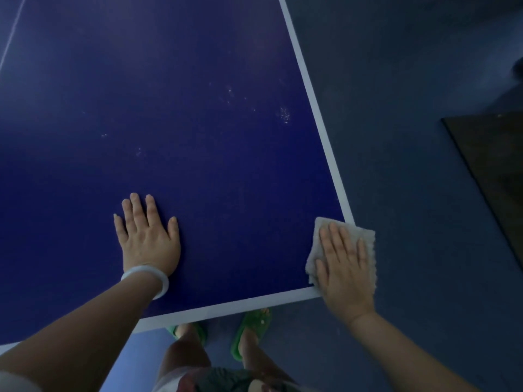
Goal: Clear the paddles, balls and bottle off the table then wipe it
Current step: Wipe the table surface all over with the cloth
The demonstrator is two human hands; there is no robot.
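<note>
Blue counter (198,137) with white specks (284,116), dark mat (492,171) on floor right
Left hand (147,239) flat, fingers (135,210) straight; right hand (343,264) fingers straight, pressing cloth (368,239) onto near right corner

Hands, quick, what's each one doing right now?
Left hand: open, flat on the dark blue table.
Right hand: open, pressing the pale grey cloth onto the table's corner.

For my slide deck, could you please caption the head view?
Right hand presses a cloth on the blue table's near corner; left hand rests flat.
</note>
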